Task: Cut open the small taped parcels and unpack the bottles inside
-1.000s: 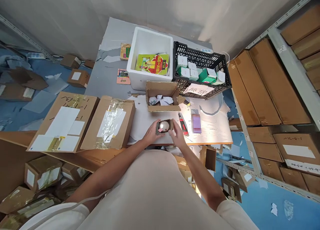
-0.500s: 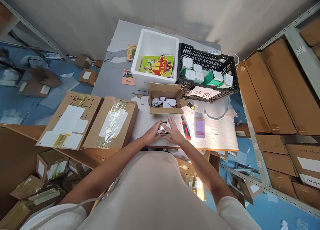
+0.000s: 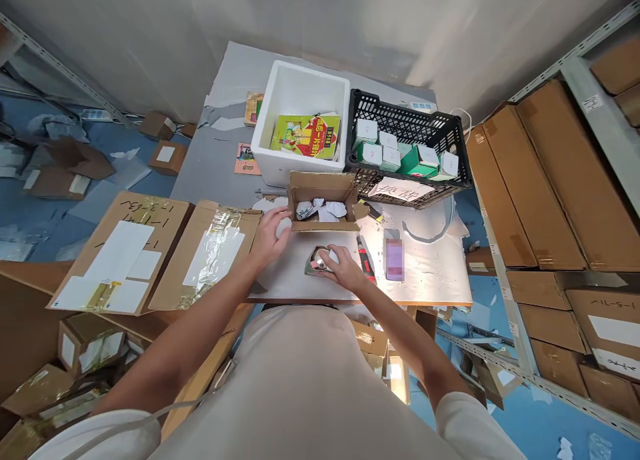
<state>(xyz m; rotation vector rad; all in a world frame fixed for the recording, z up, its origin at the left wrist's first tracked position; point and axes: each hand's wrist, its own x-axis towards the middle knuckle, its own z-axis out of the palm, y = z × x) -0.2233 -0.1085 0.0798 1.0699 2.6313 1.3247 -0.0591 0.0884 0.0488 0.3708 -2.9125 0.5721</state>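
My left hand point(image 3: 272, 239) is beside the left end of a small open carton point(image 3: 324, 227). Its fingers curl round a small white roundish thing point(image 3: 283, 228), whose kind I cannot make out. On the white work surface in front of the carton lies a small shiny package point(image 3: 316, 263) with a round silvery middle, dark edges and a pink patch. My right hand point(image 3: 344, 268) grips it from the right, fingers over its top edge and thumb below. Crumpled white paper point(image 3: 327, 212) lies inside the carton.
Right of my right hand lie a red-and-black utility knife point(image 3: 365, 259) and a purple blurred rectangle point(image 3: 395, 259). Behind stand a white foam box point(image 3: 270, 155) with colourful packets and a black crate point(image 3: 410, 188) with green-and-white boxes. Taped cartons point(image 3: 205, 247) stand left.
My left hand has let go of the shiny package and moved left and away from me to the white thing by the carton. My right hand stays on the package. The view has shifted slightly.
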